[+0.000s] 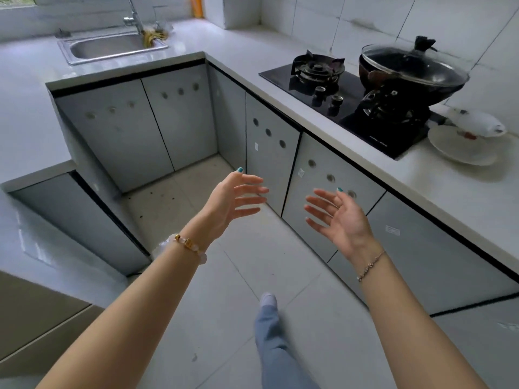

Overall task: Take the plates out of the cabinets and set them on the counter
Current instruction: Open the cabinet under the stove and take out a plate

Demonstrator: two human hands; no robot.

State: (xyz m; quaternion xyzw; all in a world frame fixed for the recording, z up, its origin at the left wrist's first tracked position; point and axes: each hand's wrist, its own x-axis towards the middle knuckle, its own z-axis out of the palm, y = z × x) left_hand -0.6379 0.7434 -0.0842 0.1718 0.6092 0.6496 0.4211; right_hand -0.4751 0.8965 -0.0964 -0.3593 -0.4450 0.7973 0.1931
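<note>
Two white plates (464,143) lie on the white counter (449,189) at the right, just past the hob; the upper one rests tilted on the lower. Below the counter runs a row of grey cabinet doors (323,186), all closed, each with three round holes. My left hand (234,196) and my right hand (341,216) are held out in the air in front of those doors, palms facing each other, fingers spread, holding nothing. Neither hand touches a door.
A black gas hob (345,108) carries a dark wok with a glass lid (412,68). A steel sink (112,47) with a tap sits in the far left corner. More grey cabinets (134,127) stand under the sink. Pale tiled floor (224,290) lies below, with my leg and foot in view.
</note>
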